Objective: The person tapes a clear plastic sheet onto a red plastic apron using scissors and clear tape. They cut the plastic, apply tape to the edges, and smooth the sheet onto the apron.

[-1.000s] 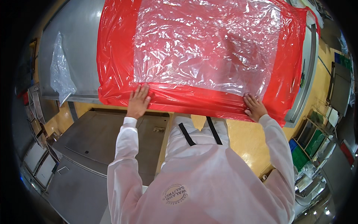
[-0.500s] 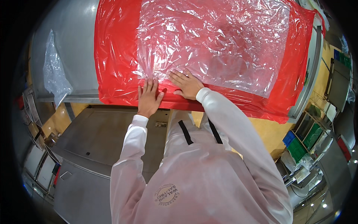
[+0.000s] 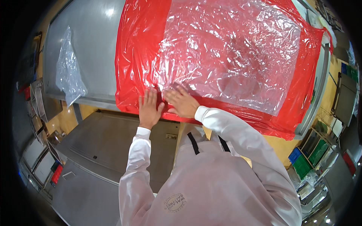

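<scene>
A large red plastic sheet (image 3: 139, 49) lies spread over a metal table, with a clear, wrinkled plastic sheet (image 3: 233, 56) on top of it. My left hand (image 3: 150, 110) rests flat on the red plastic near the table's front edge, fingers stretched away from me. Just right of it, my right hand (image 3: 181, 101) lies flat across the near left corner of the clear sheet, its fingers pointing left and away. Neither hand grips anything. Below the clear sheet, a pinkish, darker area shows through; what it is I cannot make out.
The metal tabletop (image 3: 94, 45) shows at left, where a crumpled clear plastic bag (image 3: 70, 71) hangs slightly over the front edge. A grey metal cabinet (image 3: 113, 147) stands below, left of my legs. Green crates (image 3: 301, 165) sit on a rack at right.
The view has shifted, so the table sits lower and further right. My right hand has slid left across the plastic, closer to my left hand, which stays flat.
</scene>
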Action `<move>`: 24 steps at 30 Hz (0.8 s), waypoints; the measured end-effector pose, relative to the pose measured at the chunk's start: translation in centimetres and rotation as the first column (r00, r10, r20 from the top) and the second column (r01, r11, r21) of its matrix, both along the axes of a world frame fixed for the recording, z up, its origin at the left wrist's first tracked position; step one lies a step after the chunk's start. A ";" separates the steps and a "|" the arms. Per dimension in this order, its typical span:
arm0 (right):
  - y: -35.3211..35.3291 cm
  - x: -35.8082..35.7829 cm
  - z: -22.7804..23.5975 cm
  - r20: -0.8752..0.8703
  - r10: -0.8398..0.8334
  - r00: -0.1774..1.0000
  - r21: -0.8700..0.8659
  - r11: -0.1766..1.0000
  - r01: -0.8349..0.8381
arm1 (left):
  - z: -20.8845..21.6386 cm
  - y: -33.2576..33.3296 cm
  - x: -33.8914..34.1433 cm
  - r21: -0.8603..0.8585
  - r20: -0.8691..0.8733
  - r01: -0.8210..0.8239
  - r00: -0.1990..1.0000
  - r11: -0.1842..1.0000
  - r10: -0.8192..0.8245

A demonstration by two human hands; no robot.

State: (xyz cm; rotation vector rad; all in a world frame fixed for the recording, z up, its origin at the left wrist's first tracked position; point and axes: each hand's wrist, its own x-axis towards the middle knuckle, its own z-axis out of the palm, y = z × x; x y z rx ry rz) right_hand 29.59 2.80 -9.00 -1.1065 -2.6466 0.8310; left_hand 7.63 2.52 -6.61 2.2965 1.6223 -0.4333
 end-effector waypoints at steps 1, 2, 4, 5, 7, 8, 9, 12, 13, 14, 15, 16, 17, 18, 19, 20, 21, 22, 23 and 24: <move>0.4 -0.4 -1.0 -0.023 -0.017 1.000 0.022 1.000 0.017 | -0.9 -0.7 -0.5 -0.069 0.048 -0.018 0.999 0.997 0.022; 0.9 -0.3 -2.5 -0.046 -0.022 0.999 0.052 0.998 0.024 | -1.7 -1.2 -0.5 -0.131 0.097 -0.042 0.994 0.991 0.055; 1.1 0.3 -4.6 0.081 -0.008 0.997 0.017 1.000 0.006 | 0.5 0.5 0.7 -0.226 0.022 -0.064 0.997 0.972 0.071; 0.9 -0.5 -3.5 0.205 -0.020 0.979 0.047 0.999 0.011 | 1.1 1.4 1.1 -0.275 -0.013 -0.065 0.998 0.959 0.064; 2.2 -1.3 -0.3 0.078 -0.029 0.997 -0.008 1.000 0.030 | 0.3 2.2 1.7 -0.158 0.102 -0.179 0.975 0.971 0.196; 3.1 -1.5 0.5 -0.023 -0.071 0.997 0.032 0.997 0.071 | 0.0 2.8 2.2 -0.103 0.165 -0.242 0.953 0.965 0.256; 4.9 -1.3 0.1 0.042 -0.106 0.993 0.065 0.992 0.104 | 0.2 3.6 2.6 -0.029 0.257 -0.224 0.940 0.974 0.224; 7.5 -0.7 -1.6 0.107 -0.052 0.993 0.055 0.997 0.047 | -2.2 4.7 1.8 0.056 0.134 -0.009 0.991 0.998 0.002; 8.1 -0.9 -1.5 0.101 -0.057 0.993 -0.002 0.998 0.057 | -2.1 5.1 1.8 -0.024 0.210 -0.075 0.975 0.997 0.078; 10.9 -0.9 -0.5 0.136 -0.107 0.985 0.046 0.994 0.101 | -1.9 6.7 2.6 0.003 0.293 -0.183 0.940 0.983 0.174; 13.9 -0.7 1.0 0.171 -0.160 0.972 0.078 0.986 0.149 | -1.6 7.7 3.7 0.002 0.374 -0.284 0.890 0.959 0.263; 16.9 -0.5 1.5 0.202 -0.216 0.955 0.114 0.974 0.196 | -1.4 8.7 5.0 -0.005 0.451 -0.380 0.825 0.925 0.342; 20.3 -0.5 1.0 0.117 -0.353 0.928 0.176 0.927 0.330 | -2.3 10.1 6.2 0.041 0.422 -0.364 0.850 0.931 0.314; 23.6 -0.6 0.3 0.018 -0.474 0.880 0.223 0.860 0.459 | -2.7 11.8 7.4 0.104 0.447 -0.371 0.846 0.923 0.290; 25.7 0.0 -1.1 0.037 -0.458 0.888 0.245 0.866 0.436 | -3.0 13.4 8.9 0.157 0.474 -0.370 0.842 0.916 0.259; 27.2 1.1 -3.3 0.066 -0.448 0.892 0.265 0.869 0.418 | -3.2 14.5 10.3 0.203 0.502 -0.366 0.835 0.908 0.224; 28.2 1.4 -3.6 0.089 -0.425 0.901 0.271 0.880 0.389 | -3.8 15.0 10.8 0.181 0.453 -0.373 0.853 0.910 0.259; 28.5 1.2 -4.1 0.159 -0.427 0.890 0.205 0.896 0.393 | -4.7 14.7 10.7 0.171 0.429 -0.358 0.866 0.918 0.258; 28.7 0.3 -3.2 0.228 -0.422 0.877 0.137 0.906 0.400 | -5.9 13.6 10.0 0.160 0.401 -0.343 0.879 0.926 0.256; 29.4 -0.2 -2.0 0.295 -0.414 0.861 0.074 0.908 0.411 | -6.5 12.9 9.5 0.153 0.376 -0.327 0.892 0.932 0.251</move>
